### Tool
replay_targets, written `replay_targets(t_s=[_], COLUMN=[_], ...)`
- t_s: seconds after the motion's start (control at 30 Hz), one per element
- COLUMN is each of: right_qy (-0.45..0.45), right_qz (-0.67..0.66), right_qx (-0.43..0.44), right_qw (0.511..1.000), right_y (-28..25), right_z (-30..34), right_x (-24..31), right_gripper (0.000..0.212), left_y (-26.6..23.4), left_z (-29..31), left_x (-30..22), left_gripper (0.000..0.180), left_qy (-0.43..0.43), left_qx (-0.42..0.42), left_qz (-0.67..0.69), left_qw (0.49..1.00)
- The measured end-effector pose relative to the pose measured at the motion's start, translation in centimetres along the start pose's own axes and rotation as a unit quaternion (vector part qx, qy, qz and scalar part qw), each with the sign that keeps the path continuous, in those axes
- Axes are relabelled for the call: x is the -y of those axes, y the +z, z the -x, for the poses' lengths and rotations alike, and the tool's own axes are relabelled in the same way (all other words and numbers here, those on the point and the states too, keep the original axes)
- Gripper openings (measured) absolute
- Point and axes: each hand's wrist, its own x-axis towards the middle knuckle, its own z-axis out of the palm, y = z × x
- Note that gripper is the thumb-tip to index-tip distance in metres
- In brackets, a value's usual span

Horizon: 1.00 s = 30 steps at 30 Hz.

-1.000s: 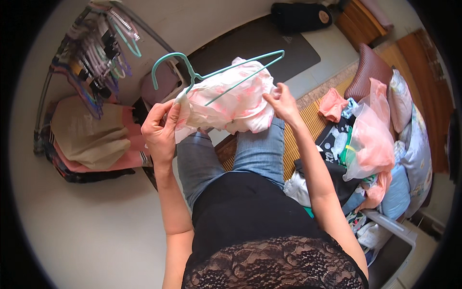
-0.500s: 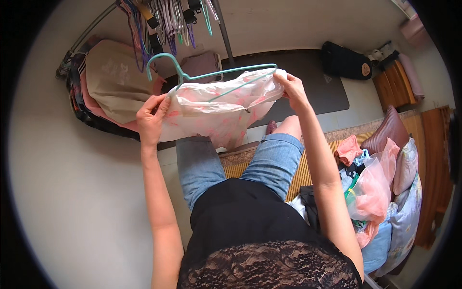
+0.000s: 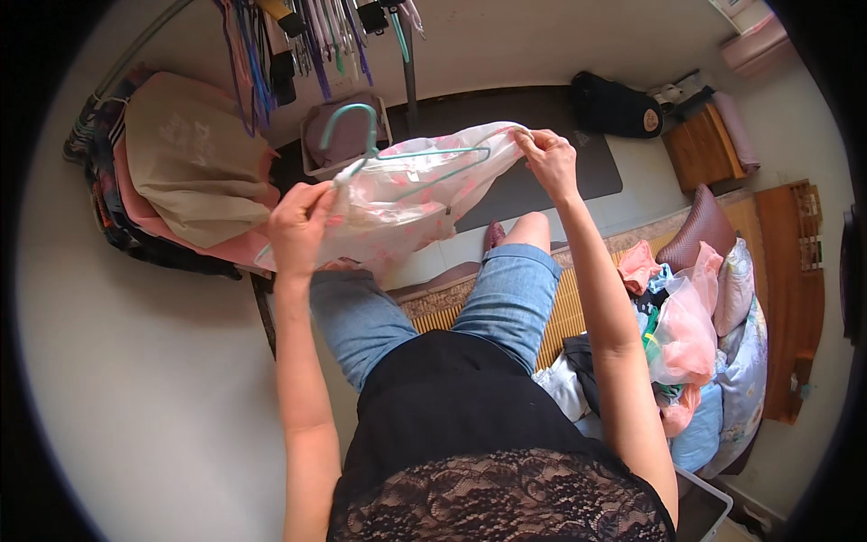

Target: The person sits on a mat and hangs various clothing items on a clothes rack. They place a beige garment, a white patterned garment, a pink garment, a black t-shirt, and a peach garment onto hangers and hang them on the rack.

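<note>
Left hand [image 3: 301, 219]: fingers pinch 1 end of garment [image 3: 406, 212]. Right hand [image 3: 551, 165]: fingers pinch the opposite end. Garment: white-and-pink, sheer, spans between the 2 hands. Hanger [image 3: 373, 134]: green; long axis runs left-right along garment; hook stands nearer left hand; right tip stops short of right fingers.

The left hand [image 3: 300, 221] pinches a pink-patterned white garment [image 3: 397, 215] between its fingers [image 3: 320, 197]; the right hand [image 3: 553, 164] holds its opposite edge; a green hanger [image 3: 372, 137] (hook uppermost) sits at its upper part; clothes [image 3: 684, 330] lie heaped at right.
</note>
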Motion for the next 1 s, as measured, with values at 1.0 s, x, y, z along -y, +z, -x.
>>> replay_targets(t_s=[1.0], right_qy=[0.051], right_qz=[0.089], right_qx=[0.208], right_qw=[0.973], right_y=[0.9], right_z=[-1.0], right_x=[10.5], right_gripper=[0.028], left_y=[4.4], left_z=[-2.7], left_x=[3.1], left_gripper=[0.012], left_qy=[0.011], left_qx=[0.028], left_qz=[0.237], left_qw=[0.971])
